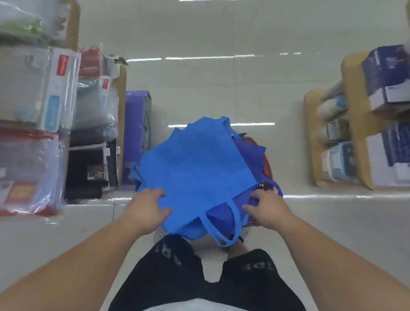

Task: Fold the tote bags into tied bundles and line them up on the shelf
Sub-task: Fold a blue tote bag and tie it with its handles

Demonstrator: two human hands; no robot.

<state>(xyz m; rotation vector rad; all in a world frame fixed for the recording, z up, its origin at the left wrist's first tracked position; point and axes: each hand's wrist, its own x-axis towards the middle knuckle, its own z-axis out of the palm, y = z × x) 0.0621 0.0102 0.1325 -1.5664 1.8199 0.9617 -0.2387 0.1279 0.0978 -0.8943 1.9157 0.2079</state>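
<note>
Tiled floor [226,90] — left hand [146,209] pinches blue tote bag [198,164]; right hand [269,209] fingers [250,208] seemingly grip it

The glossy pale tiled floor [226,85] carries a red basket [267,168] heaped with blue tote bags [198,169], a purple box [136,132], a left shelf unit [121,108] and a right shelf unit [310,137].

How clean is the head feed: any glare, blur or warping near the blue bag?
Head view: light streaks glare off the glossy floor; wide-angle warp bends the shelves at both edges, where packages blur; the light blue tote bag, left hand and right hand read fairly sharp, evenly lit.
</note>
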